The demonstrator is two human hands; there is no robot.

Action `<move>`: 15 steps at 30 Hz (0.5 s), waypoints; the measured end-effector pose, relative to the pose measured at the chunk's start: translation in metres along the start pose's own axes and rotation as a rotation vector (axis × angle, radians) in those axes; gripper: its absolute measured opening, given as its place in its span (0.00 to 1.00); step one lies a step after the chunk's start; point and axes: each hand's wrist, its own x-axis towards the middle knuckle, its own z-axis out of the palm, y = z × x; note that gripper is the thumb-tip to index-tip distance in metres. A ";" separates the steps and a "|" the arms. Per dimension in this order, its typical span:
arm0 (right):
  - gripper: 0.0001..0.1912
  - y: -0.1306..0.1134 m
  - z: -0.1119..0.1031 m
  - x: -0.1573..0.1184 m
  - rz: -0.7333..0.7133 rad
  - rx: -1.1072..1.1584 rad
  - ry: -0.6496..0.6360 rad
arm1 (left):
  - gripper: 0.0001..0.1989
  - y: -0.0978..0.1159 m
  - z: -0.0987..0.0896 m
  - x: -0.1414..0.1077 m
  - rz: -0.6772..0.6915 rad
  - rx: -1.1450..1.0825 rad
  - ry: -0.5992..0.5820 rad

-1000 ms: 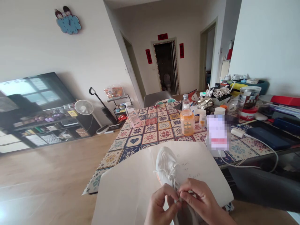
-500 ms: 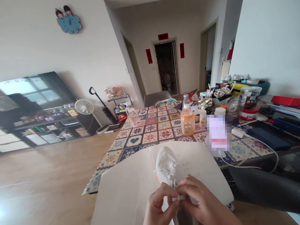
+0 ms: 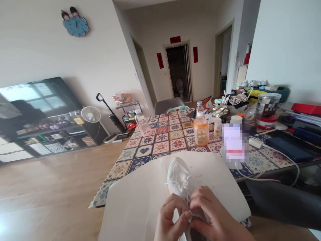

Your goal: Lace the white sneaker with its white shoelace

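A white lace-up shoe (image 3: pixel 177 172) lies on a large white sheet (image 3: pixel 135 201), its toe pointing away from me. Both hands are over the ankle end of the shoe, fingertips close together at the laces. My left hand (image 3: pixel 173 217) pinches the white shoelace (image 3: pixel 186 187) between thumb and forefinger. On the other side, my right hand (image 3: pixel 210 212) has its fingers closed on the lace as well. The fingers partly hide the shoe's opening and the upper laces.
Beyond the sheet is a patterned tablecloth (image 3: pixel 160 138) with an orange bottle (image 3: pixel 201 131) and a clear bottle (image 3: pixel 142 123). To the right are a phone (image 3: pixel 233 142) with a blurred screen, a white cable (image 3: pixel 281 154), jars and a dark tablet (image 3: pixel 288 145).
The fingers have shifted slightly on the lace, and the right hand's fingertips now sit a little lower around the knot area. The shoe stays in place.
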 end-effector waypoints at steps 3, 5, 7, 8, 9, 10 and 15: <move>0.07 -0.001 -0.001 0.002 -0.213 -0.195 0.059 | 0.21 -0.005 0.000 -0.001 -0.067 -0.034 0.011; 0.07 -0.001 -0.002 0.003 -0.303 -0.312 0.089 | 0.23 -0.007 0.001 -0.001 -0.100 -0.065 0.017; 0.07 -0.002 -0.004 0.004 -0.349 -0.405 0.110 | 0.24 -0.008 0.001 0.000 -0.152 -0.090 0.004; 0.08 -0.002 -0.004 0.003 -0.365 -0.443 0.118 | 0.25 -0.008 0.001 0.000 -0.186 -0.097 -0.009; 0.08 -0.002 -0.005 0.003 -0.378 -0.478 0.126 | 0.25 -0.007 0.001 0.000 -0.218 -0.103 -0.020; 0.08 -0.002 -0.005 0.003 -0.389 -0.508 0.133 | 0.26 -0.007 0.002 0.000 -0.237 -0.110 -0.021; 0.10 -0.003 -0.007 0.000 -0.474 -0.554 0.168 | 0.27 -0.010 0.003 0.000 -0.243 -0.124 0.001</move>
